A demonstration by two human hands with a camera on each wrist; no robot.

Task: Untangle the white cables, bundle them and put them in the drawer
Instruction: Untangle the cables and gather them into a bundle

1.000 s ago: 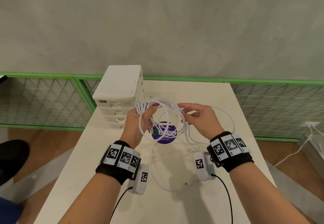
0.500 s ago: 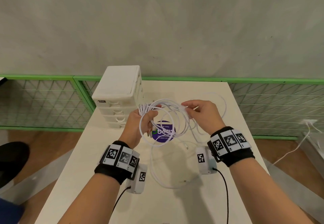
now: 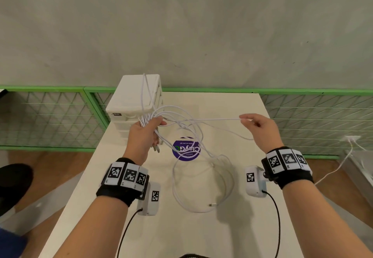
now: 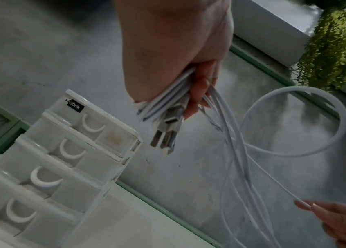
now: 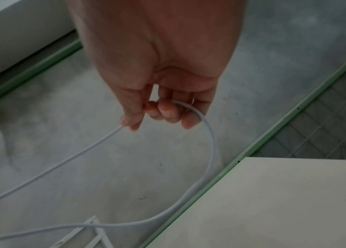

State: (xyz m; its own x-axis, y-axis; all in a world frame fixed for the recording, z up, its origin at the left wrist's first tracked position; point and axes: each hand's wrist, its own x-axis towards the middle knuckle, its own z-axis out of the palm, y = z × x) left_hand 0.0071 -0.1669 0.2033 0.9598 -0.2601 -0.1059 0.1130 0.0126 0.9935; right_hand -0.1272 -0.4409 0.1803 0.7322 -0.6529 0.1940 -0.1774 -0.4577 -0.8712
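My left hand (image 3: 148,126) grips a bunch of white cables (image 3: 177,120) in its fist, held above the table just in front of the white drawer unit (image 3: 133,100). Several plug ends (image 4: 165,132) stick out below the fingers. My right hand (image 3: 254,123) pinches one white strand (image 3: 212,119) between thumb and fingers and holds it stretched out to the right, well apart from the bunch. In the right wrist view the same strand (image 5: 210,139) curves away below the fingers (image 5: 168,112). A loose loop of cable (image 3: 201,187) lies on the table (image 3: 201,233) between my wrists.
The drawer unit (image 4: 46,167) has several shut drawers with crescent handles. A purple round sticker (image 3: 186,149) marks the tabletop. A green mesh railing (image 3: 50,116) runs behind the table, before a grey wall. Another white cable (image 3: 335,169) trails on the floor at right.
My right hand has swung out to the right, drawing one strand taut from the bunch. The left hand keeps its grip beside the drawer unit, and a loop now rises over the unit's top.
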